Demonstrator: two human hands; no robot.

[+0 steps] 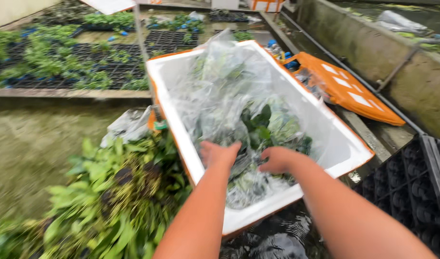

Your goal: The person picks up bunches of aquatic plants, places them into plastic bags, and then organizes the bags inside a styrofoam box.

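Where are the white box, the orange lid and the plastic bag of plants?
white box (336,144): head view, on its bare right inner wall.
orange lid (347,88): head view, on its orange top face.
plastic bag of plants (229,91): head view, on the crinkled clear plastic.

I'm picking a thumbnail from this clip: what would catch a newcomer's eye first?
The white foam box with orange edging, at centre, lined with clear plastic and holding dark green plants. Both hands, left hand and right hand, reach into it. At lower left lies a heap of leafy plants.
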